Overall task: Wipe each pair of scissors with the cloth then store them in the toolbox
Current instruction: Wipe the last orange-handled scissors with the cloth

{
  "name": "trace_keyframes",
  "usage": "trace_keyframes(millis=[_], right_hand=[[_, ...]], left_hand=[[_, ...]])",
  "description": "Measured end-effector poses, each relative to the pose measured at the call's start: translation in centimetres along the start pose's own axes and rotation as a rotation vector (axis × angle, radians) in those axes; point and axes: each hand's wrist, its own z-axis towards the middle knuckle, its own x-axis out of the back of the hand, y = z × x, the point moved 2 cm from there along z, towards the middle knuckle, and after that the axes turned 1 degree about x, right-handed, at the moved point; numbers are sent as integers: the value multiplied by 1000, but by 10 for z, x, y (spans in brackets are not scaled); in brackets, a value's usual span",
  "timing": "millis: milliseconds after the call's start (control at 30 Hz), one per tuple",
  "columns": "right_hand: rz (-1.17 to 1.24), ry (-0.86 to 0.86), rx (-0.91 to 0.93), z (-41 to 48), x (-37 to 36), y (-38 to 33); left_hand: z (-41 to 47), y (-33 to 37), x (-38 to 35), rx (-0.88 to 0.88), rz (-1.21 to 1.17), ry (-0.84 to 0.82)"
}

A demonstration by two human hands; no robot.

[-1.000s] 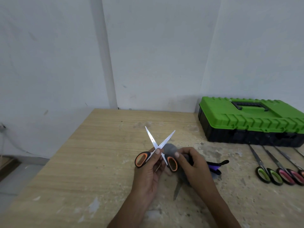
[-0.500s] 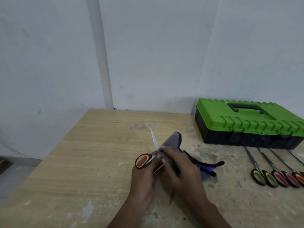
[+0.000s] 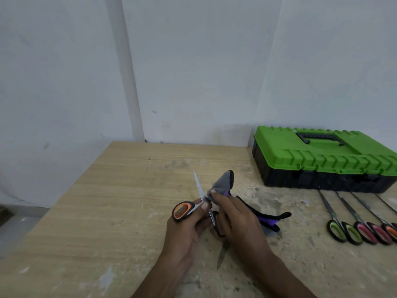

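Gripping the orange-and-black-handled steel scissors (image 3: 194, 206) near the pivot, my left hand (image 3: 185, 229) holds them above the pale wooden workbench (image 3: 107, 211) with one blade pointing up and away. A second ago both blades stood spread and bare; now my right hand (image 3: 234, 220) has wrapped the grey cloth with purple and black trim (image 3: 222, 183) over the right-hand blade and pinches it near the pivot, so I judge wiping of this pair has begun. Both hands are close together, each clamped on its item. Further right, the green-lidded black plastic toolbox (image 3: 322, 158) sits closed against the wall, so it must be opened before storage. In front of it, a row of scissors with green, pink and orange handles (image 3: 354, 229) waits, apparently unwiped. No brand, label or writing is legible anywhere.
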Motion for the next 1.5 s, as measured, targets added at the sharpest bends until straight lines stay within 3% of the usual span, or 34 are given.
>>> trace_keyframes(millis=[500,600,733,867,933,1000,1067,1167,1333,1500], right_hand=[[58,10,-125,1,7,18],[121,72,-362,1,13,42],[339,329,-718,1,33,70],[949,423,-841,9,44,61],[919,390,-782,13,51,47],[764,322,-569,13,56,28],[656,138,-365,10,46,11],[239,-39,-191,2,23,7],[-130,24,53,8,18,6],[-231,7,76,9,15,9]], left_hand=[[-4,0,-1,-1,58,7],[-5,-1,0,-17,82,28],[-6,-1,-1,-36,116,14],[-5,-1,-2,-20,94,-2],[-4,-1,-3,-23,109,-26],[-4,-2,-4,-32,129,-44],[-3,-3,-5,-36,133,-66],[-3,-4,-5,-36,151,-97],[-2,-5,-1,-51,175,-71],[-4,-5,-2,-55,215,-74]])
